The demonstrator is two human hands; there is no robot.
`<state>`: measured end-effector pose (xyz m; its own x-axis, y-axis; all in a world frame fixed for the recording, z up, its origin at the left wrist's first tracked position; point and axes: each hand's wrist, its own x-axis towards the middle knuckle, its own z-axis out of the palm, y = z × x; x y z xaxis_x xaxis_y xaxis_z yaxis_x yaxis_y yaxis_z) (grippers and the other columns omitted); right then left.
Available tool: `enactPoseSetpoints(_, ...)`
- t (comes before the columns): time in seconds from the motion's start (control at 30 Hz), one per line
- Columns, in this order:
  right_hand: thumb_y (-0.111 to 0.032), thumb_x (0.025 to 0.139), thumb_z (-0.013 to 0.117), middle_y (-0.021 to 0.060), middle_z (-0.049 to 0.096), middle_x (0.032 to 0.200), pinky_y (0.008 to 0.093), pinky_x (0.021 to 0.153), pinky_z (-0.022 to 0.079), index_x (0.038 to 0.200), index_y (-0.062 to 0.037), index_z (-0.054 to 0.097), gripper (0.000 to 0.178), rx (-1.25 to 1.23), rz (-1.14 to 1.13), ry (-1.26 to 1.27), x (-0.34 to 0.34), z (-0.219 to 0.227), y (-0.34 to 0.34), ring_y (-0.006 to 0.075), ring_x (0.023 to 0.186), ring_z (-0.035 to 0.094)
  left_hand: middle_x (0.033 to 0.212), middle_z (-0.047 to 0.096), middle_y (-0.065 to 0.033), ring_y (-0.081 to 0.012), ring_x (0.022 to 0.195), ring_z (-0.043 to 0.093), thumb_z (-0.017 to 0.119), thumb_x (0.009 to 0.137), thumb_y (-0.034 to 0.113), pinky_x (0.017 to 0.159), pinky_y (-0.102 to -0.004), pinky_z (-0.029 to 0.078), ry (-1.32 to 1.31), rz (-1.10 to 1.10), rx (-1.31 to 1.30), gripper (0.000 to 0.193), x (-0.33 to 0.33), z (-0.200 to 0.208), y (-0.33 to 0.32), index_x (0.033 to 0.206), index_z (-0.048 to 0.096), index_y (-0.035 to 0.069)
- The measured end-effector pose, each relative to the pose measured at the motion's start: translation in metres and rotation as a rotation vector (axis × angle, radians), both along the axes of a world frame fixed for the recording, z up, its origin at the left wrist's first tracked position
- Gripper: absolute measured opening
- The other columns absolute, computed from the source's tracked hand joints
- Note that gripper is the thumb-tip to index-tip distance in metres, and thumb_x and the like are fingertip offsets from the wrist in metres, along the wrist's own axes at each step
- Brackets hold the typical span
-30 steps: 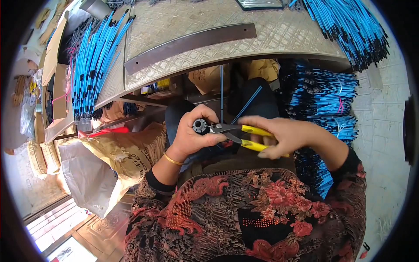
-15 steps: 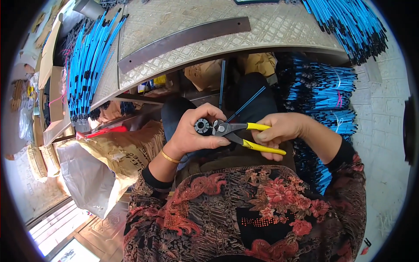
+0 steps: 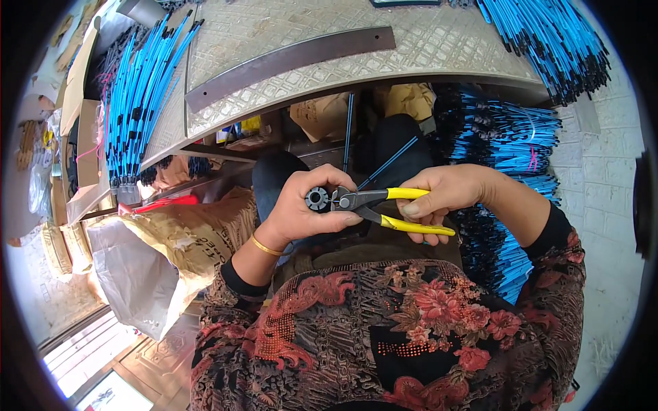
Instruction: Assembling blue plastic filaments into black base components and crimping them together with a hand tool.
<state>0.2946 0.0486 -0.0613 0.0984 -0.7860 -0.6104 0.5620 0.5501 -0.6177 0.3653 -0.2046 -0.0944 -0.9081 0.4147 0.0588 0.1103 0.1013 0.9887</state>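
My left hand (image 3: pixel 305 205) is closed around a dark round part (image 3: pixel 317 199) with a notched rim and a hole in its middle. Two thin blue cables (image 3: pixel 388 163) run up and away from near its fingers. Yellow-handled pliers (image 3: pixel 367 198) are gripped in my right hand (image 3: pixel 442 198), thumb on the upper handle and fingertips by the lower one. Their handles stand apart. The jaws meet the round part's right side, between my left thumb and forefinger; what lies in them is too small to tell.
A patterned table (image 3: pixel 295 34) stands ahead, with a curved dark metal strip (image 3: pixel 291 67) along its near edge. Bundles of blue cables lie on its left (image 3: pixel 140 103), far right (image 3: pixel 548 41) and below at right (image 3: pixel 510 147). An open paper sack (image 3: pixel 181 243) leans at left.
My right hand and the plier handles have swung slightly upward, and the right forearm has shifted outward to the right. The left hand holds the round part in nearly the same place.
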Motion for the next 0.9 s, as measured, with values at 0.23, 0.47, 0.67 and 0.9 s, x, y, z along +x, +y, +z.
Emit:
enactPoseSetpoints(0.23, -0.039, 0.093, 0.049, 0.0073, 0.06, 0.08, 0.0254, 0.057, 0.052, 0.108, -0.0047, 0.052, 0.038, -0.074, -0.035, 0.081, 0.007, -0.001, 0.001, 0.0135, 0.067, 0.061, 0.074, 0.06, -0.0008, -0.0068, 0.065, 0.053, 0.077, 0.066, 0.013, 0.061, -0.0212, 0.042, -0.065, 0.046, 0.05, 0.026, 0.0, 0.003, 0.005, 0.085, 0.062, 0.003)
enactPoseSetpoints(0.47, -0.037, 0.093, 0.05, 0.0026, 0.058, 0.074, 0.0241, 0.054, 0.046, 0.094, -0.0049, 0.052, 0.032, 0.026, 0.031, 0.416, 0.007, 0.013, -0.003, 0.0097, 0.062, 0.056, 0.073, 0.059, -0.0001, -0.0065, 0.066, 0.052, 0.075, 0.068, 0.012, 0.062, -0.0209, 0.042, -0.099, 0.131, 0.02, 0.021, 0.001, -0.003, 0.006, 0.081, 0.062, 0.003)
enactPoseSetpoints(0.67, -0.037, 0.092, 0.051, 0.0047, 0.056, 0.07, 0.0287, 0.056, 0.045, 0.091, -0.0041, 0.051, 0.033, -0.002, 0.048, 0.621, 0.013, 0.015, -0.005, 0.0126, 0.061, 0.054, 0.072, 0.058, 0.0004, -0.0062, 0.065, 0.051, 0.075, 0.069, 0.012, 0.061, -0.021, 0.042, -0.119, 0.131, 0.029, 0.02, 0.004, -0.001, 0.008, 0.081, 0.062, 0.002)
enactPoseSetpoints(0.9, -0.036, 0.089, 0.054, 0.0188, 0.059, 0.078, 0.0407, 0.062, 0.045, 0.096, -0.001, 0.055, 0.036, 0.024, 0.175, 0.983, 0.01, 0.035, -0.011, 0.035, 0.067, 0.058, 0.071, 0.057, 0.0014, -0.0053, 0.066, 0.051, 0.075, 0.069, 0.01, 0.062, -0.0208, 0.042, -0.135, 0.146, 0.018, 0.019, 0.005, -0.001, 0.011, 0.08, 0.061, 0.002)
